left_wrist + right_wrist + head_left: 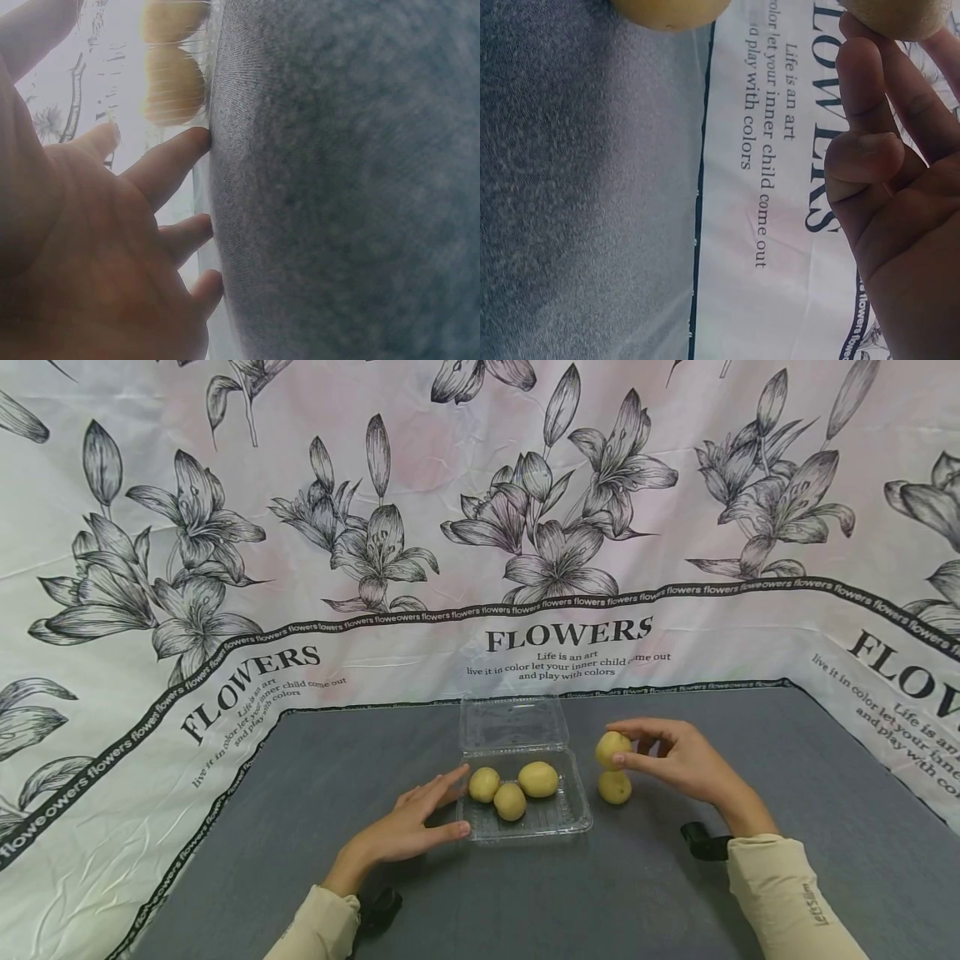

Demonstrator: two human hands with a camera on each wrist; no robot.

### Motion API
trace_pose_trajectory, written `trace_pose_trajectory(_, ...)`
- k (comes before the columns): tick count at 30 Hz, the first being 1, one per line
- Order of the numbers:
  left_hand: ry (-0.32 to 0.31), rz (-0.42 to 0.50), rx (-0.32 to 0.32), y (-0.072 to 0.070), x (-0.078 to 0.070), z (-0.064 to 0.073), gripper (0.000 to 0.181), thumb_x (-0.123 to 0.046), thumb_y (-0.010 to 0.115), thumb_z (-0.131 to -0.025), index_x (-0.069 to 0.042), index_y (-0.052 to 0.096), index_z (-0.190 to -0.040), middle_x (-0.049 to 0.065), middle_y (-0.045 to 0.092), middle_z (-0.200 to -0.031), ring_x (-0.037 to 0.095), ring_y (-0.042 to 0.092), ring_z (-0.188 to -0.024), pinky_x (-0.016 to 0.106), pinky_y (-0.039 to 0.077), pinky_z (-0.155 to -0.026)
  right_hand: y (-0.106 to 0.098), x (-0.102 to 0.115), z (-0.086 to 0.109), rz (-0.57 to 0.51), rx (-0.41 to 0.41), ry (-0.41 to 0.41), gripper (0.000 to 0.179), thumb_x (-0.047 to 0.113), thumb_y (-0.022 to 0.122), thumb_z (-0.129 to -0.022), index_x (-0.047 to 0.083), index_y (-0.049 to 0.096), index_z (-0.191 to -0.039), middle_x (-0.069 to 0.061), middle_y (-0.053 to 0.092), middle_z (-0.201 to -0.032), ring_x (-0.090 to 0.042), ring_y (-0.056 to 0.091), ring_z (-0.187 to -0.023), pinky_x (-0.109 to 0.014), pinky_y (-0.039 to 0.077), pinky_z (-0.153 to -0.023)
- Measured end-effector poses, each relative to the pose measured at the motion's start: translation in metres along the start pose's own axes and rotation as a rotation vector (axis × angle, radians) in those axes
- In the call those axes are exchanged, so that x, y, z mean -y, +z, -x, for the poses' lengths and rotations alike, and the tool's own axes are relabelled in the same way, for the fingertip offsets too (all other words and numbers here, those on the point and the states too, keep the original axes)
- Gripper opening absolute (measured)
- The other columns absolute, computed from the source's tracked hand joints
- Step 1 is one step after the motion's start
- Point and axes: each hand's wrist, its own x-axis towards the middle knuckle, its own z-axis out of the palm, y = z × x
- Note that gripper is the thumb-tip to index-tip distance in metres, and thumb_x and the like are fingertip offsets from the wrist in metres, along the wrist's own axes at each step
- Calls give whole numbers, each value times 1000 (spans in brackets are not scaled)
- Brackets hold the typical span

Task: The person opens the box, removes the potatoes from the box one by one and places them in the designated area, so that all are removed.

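Observation:
Several yellow round fruits or small potatoes are in view; their exact kind is unclear. Three of them, one at the container's front [510, 802], lie in a clear plastic clamshell container [536, 827] whose lid [513, 724] is folded back. My left hand [408, 822] is at the container's left side, fingers spread and fairly straight, with fingertips at its edge. My right hand [678, 758] pinches a yellow round item [613, 751] between thumb and fingers, right of the container. Another yellow round item [615, 788] lies on the table just below the held one.
The grey tabletop [480, 910] stretches around the container. Behind it hangs a white cloth [420, 668] printed with flowers and lettering. A dark strap-like device [705, 843] is at the right wrist, another dark device [380, 910] at the left.

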Motion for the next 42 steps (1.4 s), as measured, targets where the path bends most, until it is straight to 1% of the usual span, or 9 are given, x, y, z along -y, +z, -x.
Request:
trace_pose_trajectory(10, -5, 4, 8, 0, 1, 0, 81, -55, 59, -100, -39, 11, -164, -5, 41, -162, 33, 4, -161, 67, 0, -124, -6, -3, 3, 16, -16, 22, 39, 24, 78, -92, 16, 71, -129, 2, 69, -100, -10, 56, -77, -26, 46, -61)
trace_pose_trajectory(16, -3, 7, 10, -1, 1, 0, 81, -54, 58, -100, -38, 11, -164, -5, 41, -162, 33, 3, -161, 67, 0, -124, -8, -8, 3, 31, -15, 36, 38, 26, 78, -92, 20, 71, -129, 3, 69, -100, -11, 56, -75, -26, 46, -60)
trace_pose_trajectory(22, 3, 4, 10, -1, 1, 0, 82, -54, 58, -100, -37, 11, -165, -4, 41, -162, 33, 3, -161, 67, 0, -123, -10, -10, 4, 32, -12, 47, 39, 26, 78, -92, 19, 71, -129, 1, 68, -101, -11, 57, -77, -26, 46, -61)
trace_pose_trajectory(31, -4, -3, 8, 0, 0, 0, 82, -53, 59, -100, -35, 11, -165, -4, 41, -162, 33, 4, -161, 68, 1, -123, -13, -15, 7, 20, -9, 61, 39, 26, 78, -92, 16, 71, -129, 2, 67, -99, -11, 56, -77, -26, 46, -61)
trace_pose_trajectory(37, -2, -3, 8, 0, -1, 0, 81, -50, 59, -101, -35, 11, -165, -4, 41, -162, 34, 4, -161, 68, 0, -123, -14, -21, 10, 6, -13, 61, 39, 25, 78, -93, 14, 71, -130, 0, 69, -103, -10, 58, -79, -26, 48, -64)
trace_pose_trajectory(42, -6, -3, 6, 0, -1, 0, 82, -53, 59, -100, -36, 12, -165, -4, 41, -162, 34, 4, -161, 67, 1, -123, -15, -26, 11, 7, -8, 94, 41, 27, 77, -93, 12, 70, -130, -3, 71, -107, -10, 59, -81, -26, 49, -66)
